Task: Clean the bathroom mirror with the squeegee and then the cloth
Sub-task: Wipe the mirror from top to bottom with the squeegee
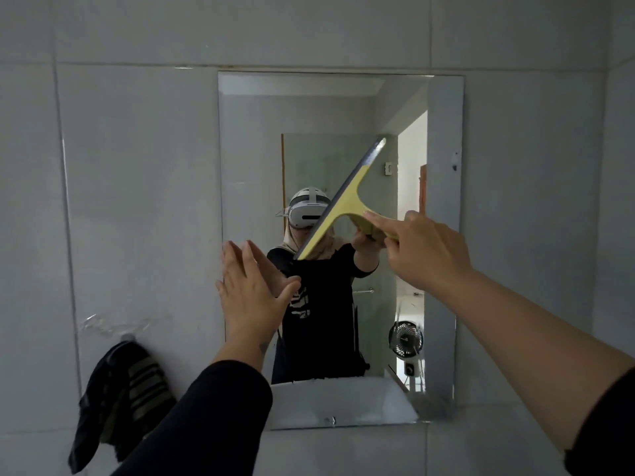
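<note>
Gripping the yellow squeegee (347,204) by its stiff, light handle, right hand (429,249) fingers clamped; left hand (251,290) spread flat against the fragile mirror (443,235).

Large pale grey wall tiles (144,166) with thin grout lines fill the view. A small hook (127,337) sits low left. Light is dim and even.

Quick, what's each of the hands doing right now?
Left hand: open, flat against the mirror's left edge, holding nothing.
Right hand: closed on the yellow squeegee handle, blade tilted on the glass.
</note>
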A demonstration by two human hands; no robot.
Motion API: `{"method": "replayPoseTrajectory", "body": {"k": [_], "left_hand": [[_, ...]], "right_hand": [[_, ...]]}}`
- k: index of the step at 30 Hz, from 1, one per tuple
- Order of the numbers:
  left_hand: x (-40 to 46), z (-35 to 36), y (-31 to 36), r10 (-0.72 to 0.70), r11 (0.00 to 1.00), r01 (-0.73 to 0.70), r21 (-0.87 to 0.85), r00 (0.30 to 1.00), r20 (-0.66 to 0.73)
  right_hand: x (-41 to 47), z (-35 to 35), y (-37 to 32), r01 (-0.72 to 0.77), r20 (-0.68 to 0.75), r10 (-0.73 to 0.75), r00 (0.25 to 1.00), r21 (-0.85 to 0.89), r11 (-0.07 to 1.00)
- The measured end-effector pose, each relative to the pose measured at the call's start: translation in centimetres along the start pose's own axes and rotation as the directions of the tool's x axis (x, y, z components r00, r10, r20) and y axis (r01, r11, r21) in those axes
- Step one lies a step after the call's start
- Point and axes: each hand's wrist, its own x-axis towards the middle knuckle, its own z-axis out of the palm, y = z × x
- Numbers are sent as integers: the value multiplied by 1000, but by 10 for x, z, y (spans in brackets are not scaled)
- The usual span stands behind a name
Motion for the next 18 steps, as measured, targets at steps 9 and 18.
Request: {"method": "replayPoseTrajectory", "body": {"k": [9, 18], "left_hand": [[2, -4, -1, 11, 998, -13, 69, 1000, 19], [4, -6, -2, 7, 998, -9, 68, 1000, 30]], "right_hand": [[-26, 14, 45, -214, -2, 217, 976, 144, 966], [-63, 47, 5, -316, 21, 338, 941, 415, 853]]}}
